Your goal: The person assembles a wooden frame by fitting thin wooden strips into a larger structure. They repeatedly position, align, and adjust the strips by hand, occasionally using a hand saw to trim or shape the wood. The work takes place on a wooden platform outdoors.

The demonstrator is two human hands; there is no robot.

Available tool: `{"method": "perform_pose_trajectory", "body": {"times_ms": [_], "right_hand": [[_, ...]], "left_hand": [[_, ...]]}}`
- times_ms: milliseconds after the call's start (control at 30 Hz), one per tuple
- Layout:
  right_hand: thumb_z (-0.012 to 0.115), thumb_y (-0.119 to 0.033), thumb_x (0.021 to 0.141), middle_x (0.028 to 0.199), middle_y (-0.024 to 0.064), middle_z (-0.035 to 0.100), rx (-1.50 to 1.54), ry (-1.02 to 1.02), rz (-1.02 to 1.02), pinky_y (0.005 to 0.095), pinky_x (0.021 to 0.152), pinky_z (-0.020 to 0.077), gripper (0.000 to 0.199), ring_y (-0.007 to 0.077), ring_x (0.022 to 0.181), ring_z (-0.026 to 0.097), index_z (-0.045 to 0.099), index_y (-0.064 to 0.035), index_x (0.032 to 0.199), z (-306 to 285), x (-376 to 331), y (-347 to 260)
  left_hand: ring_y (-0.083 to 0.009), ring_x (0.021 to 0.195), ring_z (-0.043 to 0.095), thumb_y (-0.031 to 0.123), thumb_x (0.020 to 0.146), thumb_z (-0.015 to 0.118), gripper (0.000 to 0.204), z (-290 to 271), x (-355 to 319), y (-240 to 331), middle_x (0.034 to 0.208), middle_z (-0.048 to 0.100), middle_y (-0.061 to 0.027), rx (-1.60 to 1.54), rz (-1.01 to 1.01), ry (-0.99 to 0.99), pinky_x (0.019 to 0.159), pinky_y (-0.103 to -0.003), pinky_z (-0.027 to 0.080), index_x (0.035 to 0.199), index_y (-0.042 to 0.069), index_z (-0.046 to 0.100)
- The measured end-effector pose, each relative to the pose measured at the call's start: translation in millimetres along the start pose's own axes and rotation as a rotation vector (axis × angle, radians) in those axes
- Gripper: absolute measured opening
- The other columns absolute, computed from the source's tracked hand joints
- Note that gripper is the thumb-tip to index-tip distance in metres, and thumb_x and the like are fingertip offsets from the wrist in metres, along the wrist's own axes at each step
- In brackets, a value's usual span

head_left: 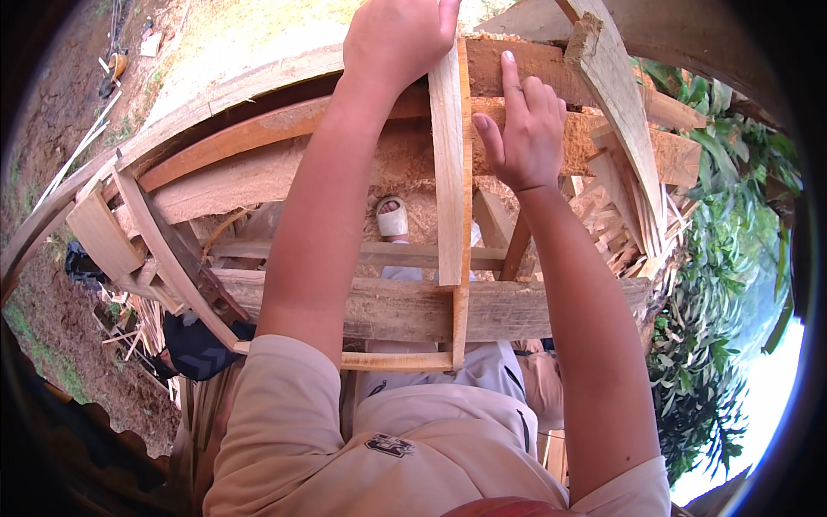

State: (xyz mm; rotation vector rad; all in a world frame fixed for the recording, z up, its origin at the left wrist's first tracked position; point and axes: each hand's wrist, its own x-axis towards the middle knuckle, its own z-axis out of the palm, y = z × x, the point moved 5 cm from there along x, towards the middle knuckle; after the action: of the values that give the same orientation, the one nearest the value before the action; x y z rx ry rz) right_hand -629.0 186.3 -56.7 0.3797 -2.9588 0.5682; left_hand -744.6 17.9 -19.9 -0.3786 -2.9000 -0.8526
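running over rough timber beams point(224, 185): a pale wooden slat point(445, 172), just beside a thin orange-edged board point(463, 258). left hand point(401, 39) curled at slat's far end, fingertips hidden; cannot tell if it grips. right hand point(530, 129) spread, index straight, thumb out, above beams right of slat. white slipper point(393, 224) below.
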Motion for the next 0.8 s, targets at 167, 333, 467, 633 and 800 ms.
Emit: {"method": "perform_pose_trajectory", "body": {"times_ms": [167,333,467,633,800], "right_hand": [[0.045,-0.085,0.093,0.094,0.0099,0.049,0.062,0.094,-0.082,0.0427,0.083,0.0395,0.109,0.0290,0.088,0.052,0.049,0.0040,0.155,-0.1,-0.7,-0.4],[0.054,-0.088,0.085,0.100,0.0108,0.052,0.025,0.032,-0.057,0.0428,0.086,0.0410,0.116,0.0289,0.093,0.054,0.047,0.0042,0.156,-5.1,1.1,-3.9],[0.059,-0.086,0.083,0.104,0.0112,0.055,-0.003,-0.012,-0.043,0.0432,0.087,0.0416,0.116,0.0293,0.096,0.055,0.046,0.0038,0.156,-6.5,1.1,-5.0],[0.061,-0.084,0.083,0.105,0.0115,0.056,-0.014,0.002,-0.045,0.0438,0.088,0.0420,0.115,0.0300,0.098,0.056,0.046,0.0033,0.157,-6.2,0.3,-5.7],[0.060,-0.089,0.079,0.098,0.0066,0.053,-0.044,0.072,-0.079,0.0405,0.084,0.0415,0.118,0.0244,0.093,0.054,0.054,0.0057,0.150,-3.3,0.7,-3.4]], "left_hand": [[-0.0453,0.102,0.068,0.023,0.104,0.056,0.029,3.5,-0.2,-0.9,0.124,0.065,-0.0258,0.086,0.152,0.039,0.086,-0.052,0.059,0.124,0.005,0.065],[-0.0447,0.107,0.067,0.022,0.103,0.055,0.027,0.8,0.1,2.3,0.125,0.064,-0.0256,0.054,0.066,0.025,0.087,-0.052,0.058,0.121,0.005,0.066],[-0.0447,0.108,0.066,0.022,0.103,0.055,0.028,5.7,0.5,-4.6,0.126,0.063,-0.0261,0.090,0.145,0.050,0.088,-0.052,0.058,0.122,0.005,0.066],[-0.0446,0.109,0.066,0.023,0.103,0.055,0.030,7.5,0.9,-5.5,0.126,0.064,-0.0261,0.144,0.211,0.058,0.089,-0.052,0.058,0.123,0.003,0.065],[-0.0442,0.111,0.066,0.023,0.103,0.055,0.033,8.3,2.1,-5.3,0.127,0.064,-0.0265,0.107,0.178,0.052,0.092,-0.050,0.058,0.126,0.001,0.065]]}}
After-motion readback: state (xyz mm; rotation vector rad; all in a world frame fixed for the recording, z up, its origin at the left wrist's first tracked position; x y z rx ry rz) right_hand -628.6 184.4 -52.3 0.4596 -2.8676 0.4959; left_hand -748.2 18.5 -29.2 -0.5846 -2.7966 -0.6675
